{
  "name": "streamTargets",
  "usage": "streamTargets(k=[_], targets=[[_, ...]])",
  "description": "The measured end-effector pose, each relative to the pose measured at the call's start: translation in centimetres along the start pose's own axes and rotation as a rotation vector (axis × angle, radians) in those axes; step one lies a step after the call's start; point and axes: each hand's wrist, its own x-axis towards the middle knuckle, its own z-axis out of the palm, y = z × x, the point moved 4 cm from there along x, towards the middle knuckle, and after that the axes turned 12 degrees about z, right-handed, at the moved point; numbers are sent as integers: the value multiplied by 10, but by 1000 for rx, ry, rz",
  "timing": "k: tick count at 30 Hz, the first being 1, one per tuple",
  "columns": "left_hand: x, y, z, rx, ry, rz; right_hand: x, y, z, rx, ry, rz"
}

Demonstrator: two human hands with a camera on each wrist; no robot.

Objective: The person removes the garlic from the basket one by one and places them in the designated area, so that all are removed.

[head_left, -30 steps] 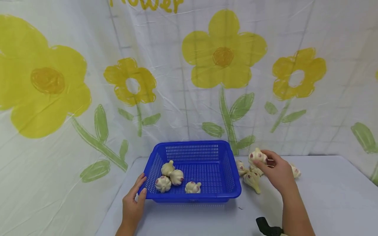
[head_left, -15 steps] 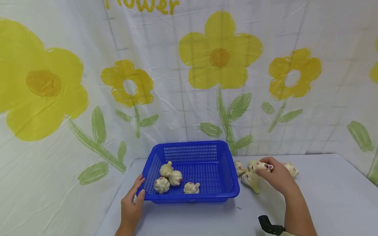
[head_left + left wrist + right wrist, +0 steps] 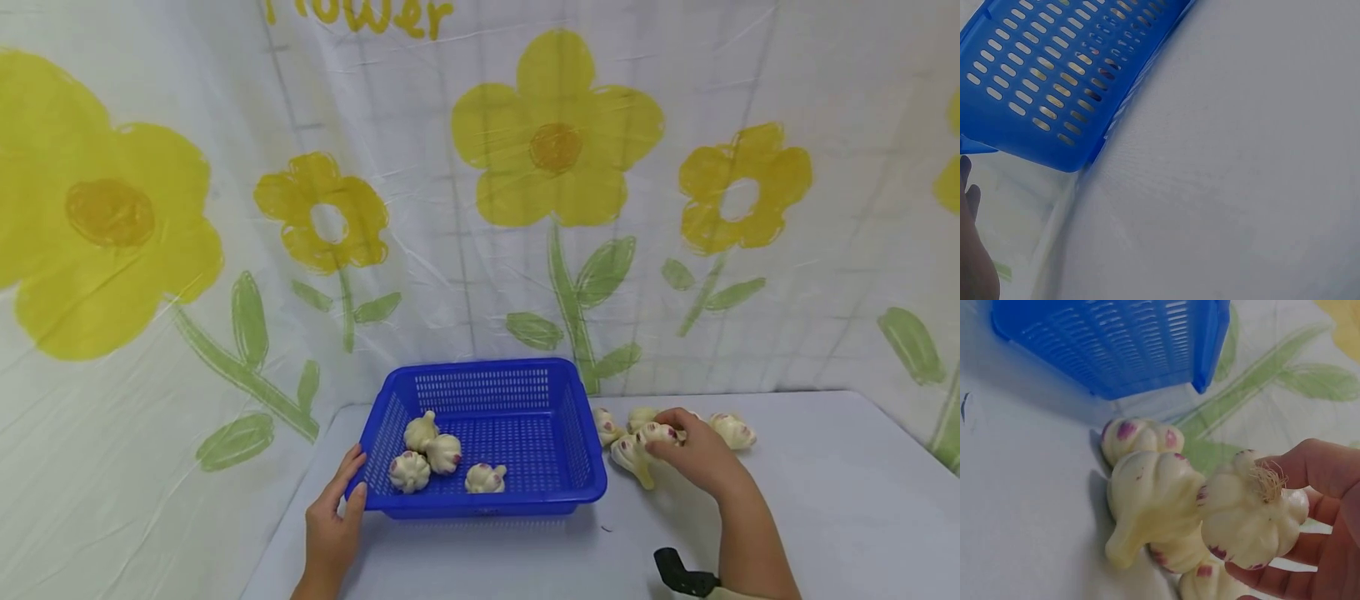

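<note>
In the head view my right hand (image 3: 701, 454) grips a garlic bulb (image 3: 657, 432) between thumb and fingers, low over a cluster right of the basket. The right wrist view shows this bulb (image 3: 1250, 519) root end towards the camera, overlapping a long-necked garlic bulb (image 3: 1150, 500). My left hand (image 3: 332, 529) rests its extended fingers and thumb against the left front corner of a blue plastic basket (image 3: 480, 502). Several garlic bulbs lie inside: three grouped at the left, one (image 3: 485, 478) near the front wall. Only part of the left hand (image 3: 975, 262) shows in the left wrist view.
More garlic lies right of the basket, including a bulb (image 3: 605, 426) close by its wall and another (image 3: 732, 431) behind the right hand. A white-covered table (image 3: 540, 558) carries everything. A flower-printed curtain (image 3: 442, 275) hangs behind. A black bent piece (image 3: 684, 575) sits by the right wrist.
My right hand has lowered the garlic bulb from above the cluster down to it. The left hand and the basket keep their places; the view has shifted slightly.
</note>
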Motion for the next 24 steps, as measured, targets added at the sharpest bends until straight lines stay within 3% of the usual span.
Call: streamTargets(k=[12, 24], targets=[[-1, 0, -1, 5, -18, -32, 3, 6, -3, 45, 48, 24], [-1, -1, 0, 5, -21, -31, 6, 15, 0, 20, 4, 84]])
